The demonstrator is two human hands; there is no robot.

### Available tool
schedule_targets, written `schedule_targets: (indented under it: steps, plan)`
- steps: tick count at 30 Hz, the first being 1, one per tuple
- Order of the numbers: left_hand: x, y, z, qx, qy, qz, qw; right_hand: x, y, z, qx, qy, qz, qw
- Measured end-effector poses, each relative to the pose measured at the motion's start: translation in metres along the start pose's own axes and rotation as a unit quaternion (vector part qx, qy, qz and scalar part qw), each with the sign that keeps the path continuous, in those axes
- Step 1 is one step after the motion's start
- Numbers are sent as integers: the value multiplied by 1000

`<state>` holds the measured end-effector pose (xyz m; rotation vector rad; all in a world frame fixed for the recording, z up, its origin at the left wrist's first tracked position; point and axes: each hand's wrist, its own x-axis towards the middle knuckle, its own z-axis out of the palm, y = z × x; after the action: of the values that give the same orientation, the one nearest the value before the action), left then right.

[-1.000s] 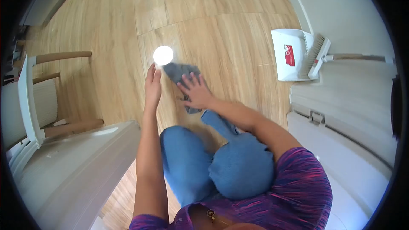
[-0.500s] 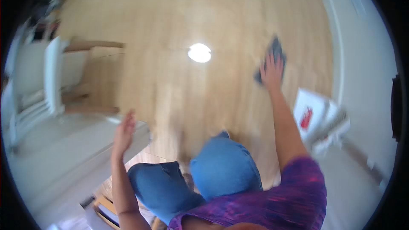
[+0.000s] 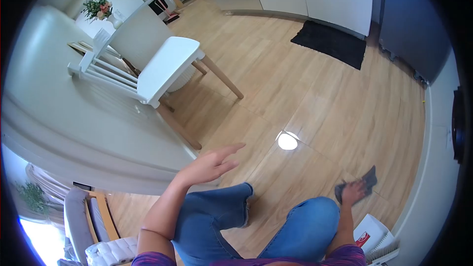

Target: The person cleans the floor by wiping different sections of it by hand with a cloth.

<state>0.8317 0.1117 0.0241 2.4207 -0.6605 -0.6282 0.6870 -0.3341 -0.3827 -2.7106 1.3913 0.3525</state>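
- My right hand (image 3: 353,193) presses on the gray cloth (image 3: 369,180), grip unclenched, fingers spread.
- The cloth lies on the floor (image 3: 266,118), near its right edge along the wall (image 3: 437,167).
- My left hand (image 3: 209,165) hovers, released and holding nothing.
- I see the white dustpan (image 3: 370,234) just beside my right forearm, the white chair (image 3: 170,64) at far left.

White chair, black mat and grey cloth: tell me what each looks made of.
White chair: smooth seat with a soft sheen, plastic or painted wood; legs look wooden by their tan tone. Black mat: probably textile, matte with a ragged edge. Grey cloth: soft fabric, judging by its crumpled shape.
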Motion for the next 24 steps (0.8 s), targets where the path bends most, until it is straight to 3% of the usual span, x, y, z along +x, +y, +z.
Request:
schedule_targets:
  steps: [1,3,4,5,6,7,9,10,13,14,17,19,20,21,23,24]
  plan:
    - [3,1,0,-16,-8,13,1000,2,-25,10,6,17,-27,999]
    - [6,7,-5,-11,-27,13,999,-30,-63,46,50,12,-260,964]
    - [8,10,-3,-15,-42,11,999,-74,-82,38,-12,13,-317,948]
    - [9,9,-2,-17,-39,15,999,-85,-80,87,-58,-100,-415,903]
    - [9,5,-3,-22,-40,17,999,-114,-51,85,-95,95,-564,815]
    - [9,-2,-4,-27,-41,19,999,-138,-28,77,-119,278,-681,667]
    - [4,-20,-6,-7,-20,11,1000,-130,-12,124,6,33,-497,867]
    - [2,-28,-6,3,-14,7,1000,-129,9,157,63,-91,-365,924]
    - [-11,-43,-13,-23,-18,-78,997,-47,4,-6,-114,19,-363,924]
    - [-16,-48,-13,-3,-10,-87,996,-4,13,-3,-71,70,-317,943]
    - [-27,-57,-13,13,-4,-105,994,94,-25,-19,5,-31,-33,999]
    - [-32,-58,-17,7,-7,-151,988,135,-70,14,-72,80,-105,989]
    - [-33,-60,-17,7,-10,-148,989,109,-110,-2,-11,76,-206,975]
    - [-34,-61,-15,10,-11,-145,989,91,-152,31,31,181,-235,955]
    - [-36,-61,-14,19,-30,-136,990,1,-240,41,93,117,-344,927]
    - [-36,-59,-14,27,-45,-126,991,-51,-273,52,39,166,-441,881]
